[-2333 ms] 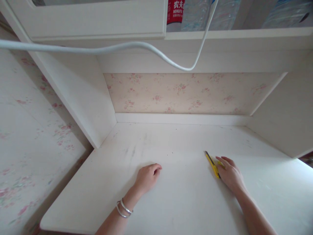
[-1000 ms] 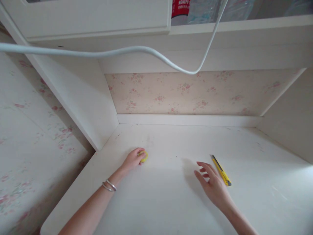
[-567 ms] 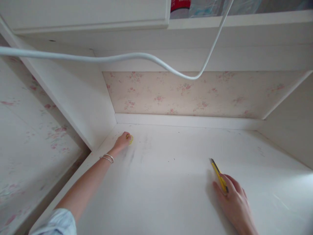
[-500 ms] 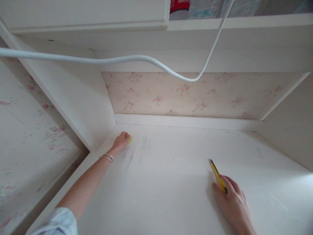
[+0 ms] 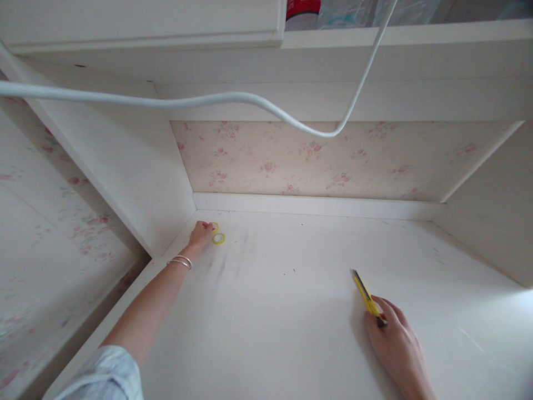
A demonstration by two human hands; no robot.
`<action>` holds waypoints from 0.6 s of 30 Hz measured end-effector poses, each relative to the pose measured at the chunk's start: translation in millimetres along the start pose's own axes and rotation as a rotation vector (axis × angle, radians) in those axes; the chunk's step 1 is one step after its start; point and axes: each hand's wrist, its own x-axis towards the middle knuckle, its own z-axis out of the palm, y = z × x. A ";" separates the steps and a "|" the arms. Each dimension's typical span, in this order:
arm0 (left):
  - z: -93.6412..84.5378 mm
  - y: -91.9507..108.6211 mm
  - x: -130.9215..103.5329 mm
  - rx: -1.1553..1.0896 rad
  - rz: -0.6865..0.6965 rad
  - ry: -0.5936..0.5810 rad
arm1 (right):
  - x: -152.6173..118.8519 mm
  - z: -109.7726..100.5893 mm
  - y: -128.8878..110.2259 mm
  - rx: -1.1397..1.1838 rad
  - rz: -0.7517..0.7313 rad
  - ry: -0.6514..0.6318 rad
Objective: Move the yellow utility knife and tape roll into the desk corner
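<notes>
two small yellow tape rolls (image 5: 217, 235) now lie in the far left corner of the white desk (image 5: 291, 322), one flat on the surface and clear of the left hand (image 5: 200, 233), the other right at its fingertips and partly hidden. half a second ago only a sliver of yellow showed under curled fingers; now the fingers have loosened and the nearer roll sits free just to their right, so it looks set down, though i cannot tell whether the farther roll is still pinched. two silver bangles (image 5: 180, 261) ring that wrist.

well apart, on the near right of the desk, the right hand (image 5: 395, 347) rests on the tail of the yellow utility knife (image 5: 367, 298), fingers draped over its end, the body running out beyond the fingertips toward the back wall. the knife has barely shifted. a white cable (image 5: 233, 100) hangs across above.
</notes>
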 end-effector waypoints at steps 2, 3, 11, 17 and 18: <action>-6.1 -8.0 4.6 0.041 -0.014 0.026 | 0.0 -0.5 -1.2 -0.013 0.005 -0.011; -8.9 -12.0 6.4 0.062 -0.015 0.037 | 0.2 -0.5 -1.5 -0.023 0.006 -0.017; -10.1 -23.4 7.6 0.067 0.054 -0.027 | 2.3 3.2 -0.5 -0.053 -0.010 -0.057; 1.5 -11.3 4.2 -0.079 0.043 -0.103 | 0.7 -2.6 -7.1 -0.008 0.030 -0.067; 0.8 -9.3 2.8 -0.101 0.043 -0.102 | 0.7 -4.4 -7.9 0.010 0.060 -0.084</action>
